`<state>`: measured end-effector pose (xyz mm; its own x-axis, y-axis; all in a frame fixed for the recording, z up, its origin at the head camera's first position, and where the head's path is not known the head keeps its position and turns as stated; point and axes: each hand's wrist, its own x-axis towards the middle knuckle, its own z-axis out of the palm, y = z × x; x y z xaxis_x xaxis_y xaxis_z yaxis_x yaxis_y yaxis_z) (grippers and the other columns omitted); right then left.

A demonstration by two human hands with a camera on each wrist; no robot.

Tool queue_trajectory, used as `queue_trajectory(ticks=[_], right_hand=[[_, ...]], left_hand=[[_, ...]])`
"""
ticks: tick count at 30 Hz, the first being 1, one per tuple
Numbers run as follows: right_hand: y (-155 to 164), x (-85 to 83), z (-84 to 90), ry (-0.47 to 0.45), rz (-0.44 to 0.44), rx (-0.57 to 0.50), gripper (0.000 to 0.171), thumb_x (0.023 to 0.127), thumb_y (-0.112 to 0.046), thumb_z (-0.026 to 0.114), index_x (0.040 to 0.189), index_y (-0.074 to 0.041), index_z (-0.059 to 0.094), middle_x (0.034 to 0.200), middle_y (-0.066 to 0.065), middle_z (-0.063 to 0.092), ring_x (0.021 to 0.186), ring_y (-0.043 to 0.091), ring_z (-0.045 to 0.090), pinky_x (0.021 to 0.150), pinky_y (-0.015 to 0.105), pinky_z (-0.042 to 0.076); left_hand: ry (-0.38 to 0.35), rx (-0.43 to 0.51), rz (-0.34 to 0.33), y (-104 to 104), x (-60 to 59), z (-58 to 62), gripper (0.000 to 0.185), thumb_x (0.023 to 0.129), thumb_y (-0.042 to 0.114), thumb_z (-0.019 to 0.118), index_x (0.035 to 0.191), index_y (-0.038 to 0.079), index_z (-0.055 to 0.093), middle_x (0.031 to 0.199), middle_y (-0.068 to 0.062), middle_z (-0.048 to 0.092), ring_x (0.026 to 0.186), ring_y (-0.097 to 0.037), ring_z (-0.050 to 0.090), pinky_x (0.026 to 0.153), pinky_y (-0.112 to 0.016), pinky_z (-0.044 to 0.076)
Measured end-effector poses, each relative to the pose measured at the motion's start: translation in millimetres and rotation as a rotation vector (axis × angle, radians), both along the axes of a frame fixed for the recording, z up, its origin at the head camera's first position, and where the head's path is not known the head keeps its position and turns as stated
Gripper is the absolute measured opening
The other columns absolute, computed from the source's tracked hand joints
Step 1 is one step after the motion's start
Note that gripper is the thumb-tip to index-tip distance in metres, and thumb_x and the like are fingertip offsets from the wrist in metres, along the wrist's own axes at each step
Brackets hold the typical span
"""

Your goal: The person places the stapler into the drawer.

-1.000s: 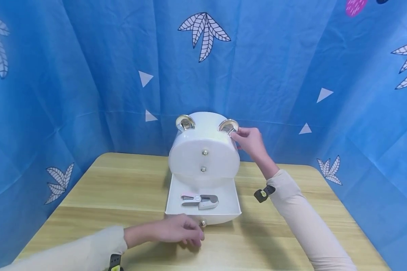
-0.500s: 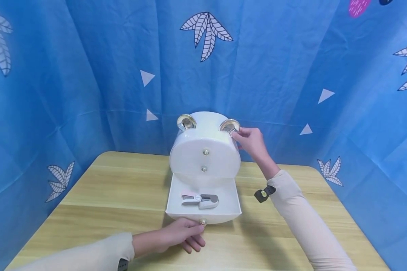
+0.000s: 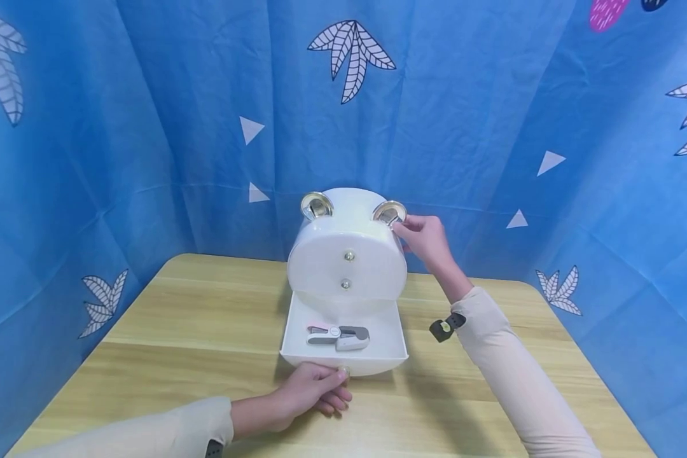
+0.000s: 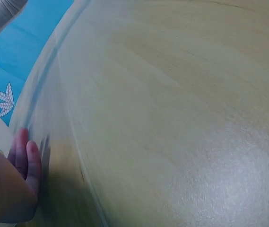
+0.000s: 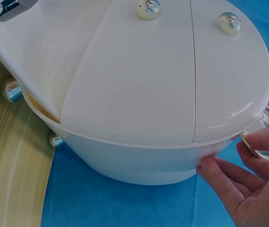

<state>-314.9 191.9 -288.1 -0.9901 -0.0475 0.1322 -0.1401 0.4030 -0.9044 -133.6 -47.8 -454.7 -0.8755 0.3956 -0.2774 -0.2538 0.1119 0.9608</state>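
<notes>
A white rounded drawer box (image 3: 320, 267) with two gold ears stands on the table, its bottom drawer (image 3: 378, 367) pulled out. A small white-and-grey stapler (image 3: 350, 338) with a pink end lies inside. At the drawer's front, my left hand (image 3: 306, 391) has the thumb against the round drawer knob (image 3: 346, 369), with the other fingers extended lower down. In the left wrist view, part of the left hand (image 4: 11, 179) shows beside the drawer. My right hand (image 3: 426, 238) grips the right ear (image 3: 388, 211). One right fingertip touches the box's side in the right wrist view.
The wooden table (image 3: 206, 305) has rounded far corners. A blue curtain (image 3: 458, 114) with leaf and triangle prints surrounds it at the back and sides. Two more knobs (image 3: 347, 270) sit on the upper drawer fronts. The left ear (image 3: 317, 205) is untouched.
My left hand has risen to the drawer knob and brought its thumb against it. The drawer has slid slightly inward. My right hand stays on the ear.
</notes>
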Motion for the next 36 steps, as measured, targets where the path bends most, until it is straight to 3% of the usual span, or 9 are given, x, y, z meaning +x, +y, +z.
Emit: queue_trajectory(ticks=[6,10,24,29,36], right_hand=[[2,-0.1,0.5,0.012,-0.002,0.0,0.033,0.097,-0.022,0.065,0.122,-0.002,0.073,0.118,0.022,0.073,0.114,0.03,0.068,0.087,0.049,0.061],[2,0.0,-0.3,0.015,-0.003,-0.004,0.031,0.097,-0.022,0.066,0.12,-0.002,0.074,0.117,0.021,0.073,0.113,0.029,0.068,0.085,0.046,0.062],[3,-0.9,2.0,-0.005,0.004,-0.013,0.033,0.098,-0.021,0.065,0.124,-0.002,0.072,0.121,0.022,0.072,0.116,0.031,0.067,0.089,0.053,0.059],[3,-1.6,3.0,0.012,-0.002,-0.009,0.033,0.097,-0.022,0.066,0.123,-0.002,0.073,0.119,0.022,0.073,0.113,0.029,0.068,0.086,0.048,0.061],[4,-0.7,2.8,-0.012,0.002,-0.011,0.029,0.098,-0.022,0.067,0.116,-0.001,0.075,0.114,0.02,0.073,0.11,0.027,0.067,0.088,0.049,0.061]], left_hand=[[0.024,0.01,0.034,2,-3.3,3.1,0.042,0.1,0.032,0.063,0.109,-0.008,0.071,0.092,-0.014,0.079,0.074,-0.012,0.075,0.068,-0.027,0.061],[0.031,0.004,0.027,1,-3.6,4.3,0.042,0.101,0.031,0.063,0.11,-0.008,0.07,0.092,-0.015,0.079,0.074,-0.014,0.076,0.069,-0.029,0.061],[0.059,-0.038,-0.01,-3,-8.4,12.2,0.042,0.101,0.031,0.062,0.113,-0.008,0.069,0.092,-0.016,0.078,0.076,-0.02,0.077,0.07,-0.033,0.062],[0.071,-0.046,-0.016,-5,-11.4,12.6,0.041,0.102,0.031,0.061,0.113,-0.008,0.07,0.092,-0.017,0.078,0.075,-0.021,0.077,0.071,-0.034,0.063],[0.065,-0.035,0.008,-5,-5.7,10.8,0.039,0.099,0.031,0.064,0.109,-0.007,0.072,0.089,-0.014,0.078,0.073,-0.014,0.075,0.072,-0.032,0.062]])
